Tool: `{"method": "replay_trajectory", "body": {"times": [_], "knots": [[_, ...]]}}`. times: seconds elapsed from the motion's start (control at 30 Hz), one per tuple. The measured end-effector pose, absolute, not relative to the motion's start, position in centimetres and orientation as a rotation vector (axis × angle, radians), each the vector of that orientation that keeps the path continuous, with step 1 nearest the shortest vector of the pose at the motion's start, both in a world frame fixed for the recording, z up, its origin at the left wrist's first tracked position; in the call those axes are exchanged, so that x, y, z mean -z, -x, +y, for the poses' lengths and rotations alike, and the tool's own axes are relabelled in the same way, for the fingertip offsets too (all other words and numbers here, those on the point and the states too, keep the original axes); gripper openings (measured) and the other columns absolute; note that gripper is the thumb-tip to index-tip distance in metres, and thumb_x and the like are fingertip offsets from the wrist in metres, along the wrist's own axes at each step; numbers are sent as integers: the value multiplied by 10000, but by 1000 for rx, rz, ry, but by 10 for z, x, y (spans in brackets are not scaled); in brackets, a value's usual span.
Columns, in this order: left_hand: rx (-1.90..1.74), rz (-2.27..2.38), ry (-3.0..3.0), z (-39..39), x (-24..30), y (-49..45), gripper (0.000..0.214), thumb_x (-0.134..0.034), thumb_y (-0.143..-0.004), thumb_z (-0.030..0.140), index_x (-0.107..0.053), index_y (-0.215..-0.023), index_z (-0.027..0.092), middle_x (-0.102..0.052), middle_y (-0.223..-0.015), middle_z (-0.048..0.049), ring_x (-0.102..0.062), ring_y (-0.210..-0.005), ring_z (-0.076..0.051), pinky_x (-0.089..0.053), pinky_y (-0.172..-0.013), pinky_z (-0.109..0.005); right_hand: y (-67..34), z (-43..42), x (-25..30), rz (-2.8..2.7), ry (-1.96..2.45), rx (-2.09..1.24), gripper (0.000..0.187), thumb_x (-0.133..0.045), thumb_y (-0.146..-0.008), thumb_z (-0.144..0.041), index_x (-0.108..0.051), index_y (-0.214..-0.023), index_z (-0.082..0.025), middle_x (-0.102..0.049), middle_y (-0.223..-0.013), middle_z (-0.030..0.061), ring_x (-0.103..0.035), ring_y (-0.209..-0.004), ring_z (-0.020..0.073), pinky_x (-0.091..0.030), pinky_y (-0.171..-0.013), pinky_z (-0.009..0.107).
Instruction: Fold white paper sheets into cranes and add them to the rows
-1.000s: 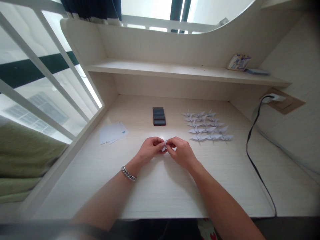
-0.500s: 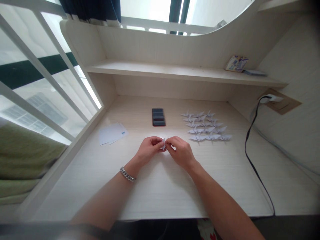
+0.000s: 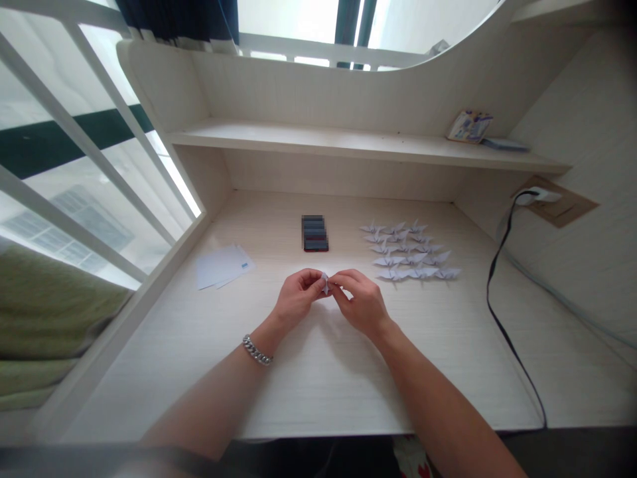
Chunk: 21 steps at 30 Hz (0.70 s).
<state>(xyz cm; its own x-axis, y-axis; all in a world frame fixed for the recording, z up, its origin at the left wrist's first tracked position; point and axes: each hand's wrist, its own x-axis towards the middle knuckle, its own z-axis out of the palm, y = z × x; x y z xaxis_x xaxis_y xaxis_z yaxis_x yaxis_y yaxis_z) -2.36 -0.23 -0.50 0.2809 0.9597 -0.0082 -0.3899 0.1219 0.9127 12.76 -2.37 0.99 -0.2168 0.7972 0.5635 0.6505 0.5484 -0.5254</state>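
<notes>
A small folded white paper (image 3: pixel 325 283) is pinched between my two hands, just above the desk. My left hand (image 3: pixel 300 294) grips its left side between thumb and fingers; a silver chain bracelet (image 3: pixel 257 350) circles that wrist. From the right, my right hand (image 3: pixel 361 300) pinches the paper's other edge with thumb and fingertips. The fingers cover much of the paper, so its exact shape is hidden. Several white paper cranes (image 3: pixel 411 255) stand in rows to the right of my hands. Flat white sheets (image 3: pixel 221 267) lie to the left.
Behind my hands lies a dark phone-like object (image 3: pixel 315 234), its face pixelated. A black cable (image 3: pixel 490 299) runs from the wall socket (image 3: pixel 560 202) down the desk's right side. A shelf (image 3: pixel 298 138) spans the back, with a small colourful box (image 3: pixel 469 126). White rails (image 3: pixel 94 143) border the left.
Both hands have stayed almost in place on the folded paper, with slight finger movement. My left wrist has shifted a little to the right.
</notes>
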Motion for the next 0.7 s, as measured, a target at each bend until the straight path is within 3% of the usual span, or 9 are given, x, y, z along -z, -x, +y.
{"method": "replay_trajectory", "body": {"times": [0.3, 0.5, 0.7], "knots": [[-1157, 709, -1001, -2, 8, 25, 205, -694, -700, 256, -617, -820, 109, -651, -751, -37, -606, -716, -126, -506, -796, -358, -125, -24, -11, -1855, 1137, -291, 154, -504, -838, -199, -655, -853, -227, -637, -871, 47, -587, -834, 165, -484, -768, 301], [-1197, 715, -1013, -4, 5, 24, 193, -695, -697, 263, -615, -800, 120, -647, -769, -33, -603, -742, -130, -506, -786, -334, -120, -26, -13, -1729, 1183, -451, 110, -548, -818, -241, -640, -866, -207, -622, -831, 43, -582, -680, 135, -504, -596, 253], [-1237, 709, -1050, -5, 5, 22, 183, -685, -708, 262, -618, -813, 128, -646, -798, -43, -603, -763, -142, -496, -795, -344, -119, -27, -15, -1662, 1241, -475, 105, -568, -804, -264, -651, -814, -200, -619, -789, 42, -572, -682, 145, -491, -605, 267]]}}
